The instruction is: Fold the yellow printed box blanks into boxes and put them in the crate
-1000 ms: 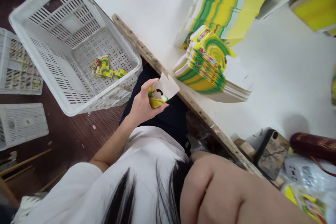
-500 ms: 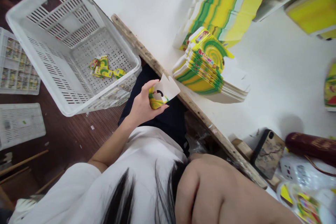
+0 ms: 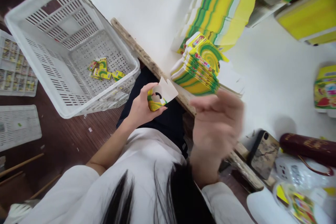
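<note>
My left hand (image 3: pixel 141 106) is closed on a small yellow-green carton (image 3: pixel 160 96) with a white cut-out flap, held over my lap just off the table's wooden edge (image 3: pixel 136 49). My right hand (image 3: pixel 216 122) is raised in front of a stack of flat yellow-green cartons (image 3: pixel 199 70) on the white table (image 3: pixel 275 77). It is smeared by motion, so its fingers do not show clearly. Nothing is visible in it.
A white slotted basket (image 3: pixel 34 70) at my left holds several small folded cartons (image 3: pixel 103 70). More baskets (image 3: pixel 15 73) stand on the floor. Larger printed sheets (image 3: pixel 220 10) lie at the back of the table. A phone (image 3: pixel 264 154) and a dark red case (image 3: pixel 307 147) sit at the right.
My right hand has swung up from close under the camera to in front of the carton stack. My left hand has kept the small carton in the same place.
</note>
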The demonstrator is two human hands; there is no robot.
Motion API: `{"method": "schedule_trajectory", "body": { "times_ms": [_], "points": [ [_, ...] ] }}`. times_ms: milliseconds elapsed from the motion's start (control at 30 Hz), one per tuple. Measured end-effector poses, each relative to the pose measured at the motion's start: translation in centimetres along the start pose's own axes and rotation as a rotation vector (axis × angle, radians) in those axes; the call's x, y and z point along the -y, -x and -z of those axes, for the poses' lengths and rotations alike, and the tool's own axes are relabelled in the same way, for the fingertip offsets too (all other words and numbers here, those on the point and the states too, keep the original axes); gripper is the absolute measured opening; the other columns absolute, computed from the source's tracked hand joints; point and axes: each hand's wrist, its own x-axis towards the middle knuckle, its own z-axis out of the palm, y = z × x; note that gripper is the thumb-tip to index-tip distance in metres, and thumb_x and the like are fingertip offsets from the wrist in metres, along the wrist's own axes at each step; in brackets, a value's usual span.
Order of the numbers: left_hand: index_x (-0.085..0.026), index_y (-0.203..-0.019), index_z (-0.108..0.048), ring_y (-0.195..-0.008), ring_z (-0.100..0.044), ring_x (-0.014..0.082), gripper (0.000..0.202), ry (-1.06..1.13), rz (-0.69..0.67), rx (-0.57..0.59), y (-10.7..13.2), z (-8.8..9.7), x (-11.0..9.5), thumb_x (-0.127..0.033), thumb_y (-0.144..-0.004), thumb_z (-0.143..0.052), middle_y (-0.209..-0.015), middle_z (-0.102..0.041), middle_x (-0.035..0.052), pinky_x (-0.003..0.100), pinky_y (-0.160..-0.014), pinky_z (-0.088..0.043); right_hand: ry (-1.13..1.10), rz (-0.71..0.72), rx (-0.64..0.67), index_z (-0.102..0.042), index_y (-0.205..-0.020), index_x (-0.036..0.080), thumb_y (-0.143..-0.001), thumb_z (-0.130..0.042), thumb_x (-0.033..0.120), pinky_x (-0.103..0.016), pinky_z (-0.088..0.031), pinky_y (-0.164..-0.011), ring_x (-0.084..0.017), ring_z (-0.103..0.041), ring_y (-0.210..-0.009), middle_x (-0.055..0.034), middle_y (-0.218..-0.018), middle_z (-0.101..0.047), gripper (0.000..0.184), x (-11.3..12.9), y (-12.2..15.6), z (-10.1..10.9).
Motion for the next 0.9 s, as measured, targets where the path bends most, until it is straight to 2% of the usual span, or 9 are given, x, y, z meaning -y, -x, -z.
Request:
{"method": "schedule_trajectory", "body": {
  "times_ms": [100,233,333,433,533,600,767,833,900],
  "points": [
    [-0.026,-0.140,-0.034,-0.101,-0.069,0.0193,0.075,0.017,-0.001,0.018,-0.1,-0.1,-0.3,-0.041,-0.080,-0.077,-0.129,-0.060,0.0094,0.031,-0.083,-0.058,-0.143,0.019,-0.062,-0.033,-0.156,0.033,-0.096,-0.058,0.051,-0.051,-0.048,-0.115,-0.029,-0.055,-0.138,-0.0096,-0.151,-0.055,0.068,-2.8,-1.9,-2.3],
    [-0.026,-0.141,-0.033,-0.096,-0.069,0.0186,0.075,-0.025,0.012,0.024,-0.1,-0.4,-0.7,-0.041,-0.081,-0.076,-0.124,-0.060,0.0076,0.029,-0.077,-0.056,-0.275,-0.029,0.011,-0.048,-0.151,0.029,-0.103,-0.043,0.048,-0.046,-0.045,-0.118,-0.026,-0.057,-0.137,-0.0071,-0.147,-0.061,0.052,-5.2,-3.5,-4.4],
    [-0.025,-0.140,-0.034,-0.092,-0.068,0.0180,0.074,-0.054,-0.022,0.049,0.1,-0.5,-0.9,-0.035,-0.080,-0.076,-0.116,-0.060,0.0056,0.028,-0.073,-0.055,-0.256,0.011,0.044,-0.051,-0.149,0.028,-0.102,-0.047,0.046,-0.045,-0.043,-0.120,-0.025,-0.055,-0.139,-0.0061,-0.148,-0.060,0.051,-4.8,-4.0,-4.5],
    [-0.025,-0.132,-0.038,-0.090,-0.067,0.0171,0.065,-0.035,-0.059,0.089,0.3,-0.6,-0.9,-0.027,-0.078,-0.072,-0.110,-0.060,0.0033,0.027,-0.070,-0.053,-0.240,0.041,0.146,-0.041,-0.155,0.026,-0.104,-0.042,0.047,-0.045,-0.042,-0.120,-0.024,-0.053,-0.141,-0.0073,-0.152,-0.057,0.055,-4.0,-4.0,-4.0],
    [-0.026,-0.131,-0.036,-0.087,-0.067,0.0176,0.063,0.006,-0.057,0.148,0.5,-0.7,-0.7,-0.028,-0.078,-0.070,-0.110,-0.059,0.0041,0.027,-0.066,-0.053,-0.154,0.137,0.211,-0.021,-0.163,0.026,-0.102,-0.046,0.051,-0.046,-0.039,-0.122,-0.026,-0.042,-0.149,-0.0085,-0.164,-0.038,0.070,-4.0,-3.5,-3.7],
    [-0.026,-0.134,-0.032,-0.090,-0.067,0.0184,0.064,0.041,-0.047,0.174,0.6,-0.8,-0.4,-0.029,-0.080,-0.068,-0.117,-0.058,0.0067,0.029,-0.067,-0.055,-0.018,0.213,0.228,-0.021,-0.163,0.028,-0.099,-0.054,0.045,-0.046,-0.037,-0.124,-0.027,-0.035,-0.153,-0.0068,-0.168,-0.029,0.074,-4.3,-3.1,-3.7],
    [-0.022,-0.144,-0.023,-0.112,-0.063,0.0236,0.081,0.002,-0.015,0.080,0.4,-0.8,-0.2,-0.024,-0.077,-0.069,-0.133,-0.049,0.0150,0.035,-0.081,-0.057,0.128,0.261,0.077,-0.058,-0.144,0.036,-0.100,-0.045,0.022,-0.045,-0.044,-0.119,-0.024,-0.054,-0.141,-0.0015,-0.156,-0.051,0.048,-5.1,-3.3,-3.7],
    [-0.020,-0.137,-0.035,-0.115,-0.060,0.0281,0.075,-0.103,0.009,0.056,0.2,-0.2,-0.3,-0.026,-0.074,-0.074,-0.129,-0.054,0.0149,0.042,-0.088,-0.054,0.077,0.249,-0.036,-0.057,-0.144,0.036,-0.100,-0.045,0.023,-0.047,-0.043,-0.120,-0.024,-0.054,-0.140,-0.0022,-0.154,-0.054,0.047,-5.6,-3.7,-3.3],
    [-0.021,-0.127,-0.047,-0.108,-0.062,0.0281,0.062,-0.177,0.035,0.079,-0.1,0.9,-0.2,-0.029,-0.073,-0.077,-0.118,-0.061,0.0108,0.043,-0.090,-0.053,0.044,0.264,-0.052,-0.047,-0.152,0.034,-0.100,-0.051,0.028,-0.049,-0.038,-0.123,-0.026,-0.046,-0.147,-0.0035,-0.159,-0.048,0.053,-6.1,-4.0,-3.0]
  ]
}}
